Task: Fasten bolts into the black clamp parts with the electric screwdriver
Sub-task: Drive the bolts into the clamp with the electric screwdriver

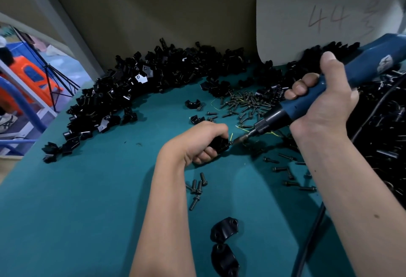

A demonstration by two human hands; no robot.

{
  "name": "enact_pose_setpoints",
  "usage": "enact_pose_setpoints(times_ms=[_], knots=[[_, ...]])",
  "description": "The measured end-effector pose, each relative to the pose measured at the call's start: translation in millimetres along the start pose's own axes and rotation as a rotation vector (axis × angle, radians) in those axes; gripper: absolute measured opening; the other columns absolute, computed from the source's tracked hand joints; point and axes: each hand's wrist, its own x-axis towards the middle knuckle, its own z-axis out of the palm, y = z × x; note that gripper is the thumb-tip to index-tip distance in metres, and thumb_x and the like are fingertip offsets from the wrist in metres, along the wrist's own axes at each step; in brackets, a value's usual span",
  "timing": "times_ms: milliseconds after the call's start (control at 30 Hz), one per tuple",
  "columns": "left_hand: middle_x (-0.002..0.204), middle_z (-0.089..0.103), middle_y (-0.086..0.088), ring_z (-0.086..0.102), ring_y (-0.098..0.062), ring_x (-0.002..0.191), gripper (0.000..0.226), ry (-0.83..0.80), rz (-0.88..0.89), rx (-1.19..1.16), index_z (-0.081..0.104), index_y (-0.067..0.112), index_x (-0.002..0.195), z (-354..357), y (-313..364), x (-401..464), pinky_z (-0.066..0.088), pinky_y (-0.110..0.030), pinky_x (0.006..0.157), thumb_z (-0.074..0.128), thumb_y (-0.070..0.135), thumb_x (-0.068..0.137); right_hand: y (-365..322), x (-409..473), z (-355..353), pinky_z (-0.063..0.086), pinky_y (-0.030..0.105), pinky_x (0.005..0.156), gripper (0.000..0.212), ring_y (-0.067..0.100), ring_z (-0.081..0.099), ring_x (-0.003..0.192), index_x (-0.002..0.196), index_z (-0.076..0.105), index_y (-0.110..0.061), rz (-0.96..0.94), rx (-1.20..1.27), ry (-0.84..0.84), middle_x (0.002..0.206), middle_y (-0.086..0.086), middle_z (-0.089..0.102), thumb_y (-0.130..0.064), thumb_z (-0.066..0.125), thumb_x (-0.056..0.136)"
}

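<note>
My left hand (203, 139) grips a black clamp part (220, 145) just above the teal table (87, 199). My right hand (323, 98) holds the blue electric screwdriver (296, 105) tilted down to the left. Its bit (240, 138) meets the right end of the clamp part, where a bolt sits. Loose dark bolts (248, 103) lie scattered behind the hands, and a few bolts (197, 185) lie near my left forearm. Two black clamp halves (224, 230) rest close to the front edge.
A big heap of black clamp parts (131, 85) curves along the back and left of the table. More parts (382, 136) pile up at the right. A white card (318, 17) marked 44 leans on the back wall. The screwdriver's black cable (307, 243) runs down at front right.
</note>
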Motion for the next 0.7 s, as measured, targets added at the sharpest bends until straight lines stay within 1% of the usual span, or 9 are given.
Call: enact_pose_setpoints(times_ms=[200,500,700], knots=[[0.051,0.034,0.003,0.024,-0.008,0.038,0.024,-0.018,0.001,-0.019,0.043,0.022,0.08,0.5,-0.9,1.4,0.019,-0.012,0.04,0.056,0.037,0.066,-2.1,-0.2,0.7,0.04,0.027,0.05,0.026,0.014,0.043,0.05,0.091,0.042,-0.014,0.029,0.037,-0.022,0.063,0.0,0.045,-0.017,0.067,0.095],[0.052,0.034,0.003,0.024,-0.007,0.038,0.026,-0.066,0.007,-0.058,0.044,0.022,0.085,2.8,-3.0,5.2,0.019,-0.011,0.037,0.057,0.037,0.068,-3.6,-0.4,2.5,0.036,0.027,0.049,0.023,0.015,0.038,0.049,0.081,0.038,-0.014,0.044,0.041,-0.025,0.062,0.0,0.039,-0.004,0.055,0.093],[0.052,0.034,0.003,0.024,-0.007,0.04,0.025,-0.068,0.021,-0.098,0.044,0.023,0.084,1.8,-4.9,6.9,0.019,-0.011,0.037,0.058,0.035,0.068,-5.0,-3.4,5.6,0.036,0.027,0.05,0.023,0.015,0.037,0.049,0.075,0.04,-0.014,0.028,0.036,-0.05,0.06,0.0,0.039,-0.003,0.053,0.09]])
